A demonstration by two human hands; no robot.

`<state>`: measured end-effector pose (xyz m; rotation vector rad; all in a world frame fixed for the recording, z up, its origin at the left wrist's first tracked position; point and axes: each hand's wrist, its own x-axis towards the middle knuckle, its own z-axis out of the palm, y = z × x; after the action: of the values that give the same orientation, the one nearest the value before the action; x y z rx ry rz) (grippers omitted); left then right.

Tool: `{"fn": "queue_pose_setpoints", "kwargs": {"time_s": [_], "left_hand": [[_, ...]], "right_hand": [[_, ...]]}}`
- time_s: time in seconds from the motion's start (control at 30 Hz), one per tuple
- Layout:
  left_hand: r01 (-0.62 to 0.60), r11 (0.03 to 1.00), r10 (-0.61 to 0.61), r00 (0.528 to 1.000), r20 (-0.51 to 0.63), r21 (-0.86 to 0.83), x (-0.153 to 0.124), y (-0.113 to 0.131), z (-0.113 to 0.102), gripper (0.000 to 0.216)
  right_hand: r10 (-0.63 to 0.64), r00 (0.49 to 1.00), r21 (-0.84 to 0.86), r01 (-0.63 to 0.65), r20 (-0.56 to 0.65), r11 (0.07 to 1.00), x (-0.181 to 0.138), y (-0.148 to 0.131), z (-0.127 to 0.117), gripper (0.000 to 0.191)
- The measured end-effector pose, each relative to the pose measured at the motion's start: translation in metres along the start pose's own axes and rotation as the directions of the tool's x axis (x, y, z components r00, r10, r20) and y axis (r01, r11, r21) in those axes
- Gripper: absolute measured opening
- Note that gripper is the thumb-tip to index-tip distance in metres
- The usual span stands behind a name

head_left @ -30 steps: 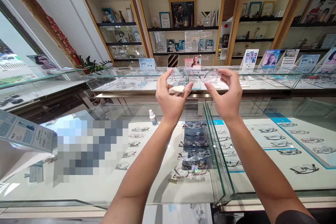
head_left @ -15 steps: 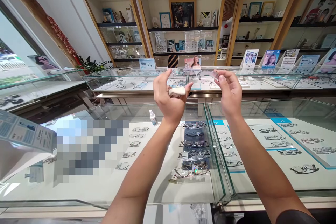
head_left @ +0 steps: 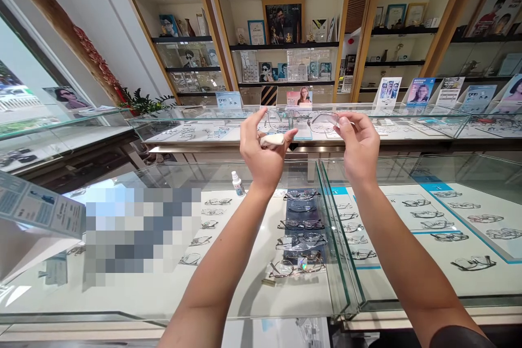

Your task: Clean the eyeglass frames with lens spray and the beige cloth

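Observation:
I hold a thin-framed pair of glasses up at arm's length, above a glass display counter. My left hand pinches the left end of the frame and also clutches a small white cloth under the thumb. My right hand is closed on the right end of the frame, fingers curled around it. Both lenses show between my hands.
Under the counter glass lie several rows of glasses, and a small white bottle stands on top. A second counter runs behind, with leaflet stands. Wooden wall shelves hold pictures. A printed card sits at the left.
My right hand has closed from a spread, loose hold into a firm grip on the right end of the glasses. Both hands stayed raised at about the same height.

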<state>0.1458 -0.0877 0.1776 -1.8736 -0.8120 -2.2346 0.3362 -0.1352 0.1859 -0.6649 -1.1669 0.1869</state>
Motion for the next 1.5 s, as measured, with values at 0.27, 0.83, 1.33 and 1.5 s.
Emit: {"fn": "queue_pose_setpoints", "kwargs": {"time_s": [0.27,0.83,1.33,1.5], "left_hand": [[0.098,0.991,-0.091,0.993,0.075,-0.092,0.002,-0.012,0.005,0.081],[0.068,0.993,-0.064,0.997,0.043,-0.094,0.0,-0.018,0.007,0.081],[-0.052,0.998,0.054,0.995,-0.085,0.024,-0.004,-0.009,0.006,0.075],[0.069,0.996,-0.066,0.997,0.05,-0.064,-0.003,0.005,0.002,0.068]], "right_hand": [[-0.062,0.998,-0.077,0.06,-0.019,0.995,-0.006,-0.015,0.003,0.018],[-0.079,0.997,-0.061,0.079,-0.011,0.995,-0.005,-0.017,0.002,0.018],[-0.106,0.994,0.008,0.106,0.007,0.994,0.0,-0.014,0.001,0.013],[-0.002,0.999,0.01,0.002,-0.033,1.0,0.002,-0.011,-0.002,0.018]]}}
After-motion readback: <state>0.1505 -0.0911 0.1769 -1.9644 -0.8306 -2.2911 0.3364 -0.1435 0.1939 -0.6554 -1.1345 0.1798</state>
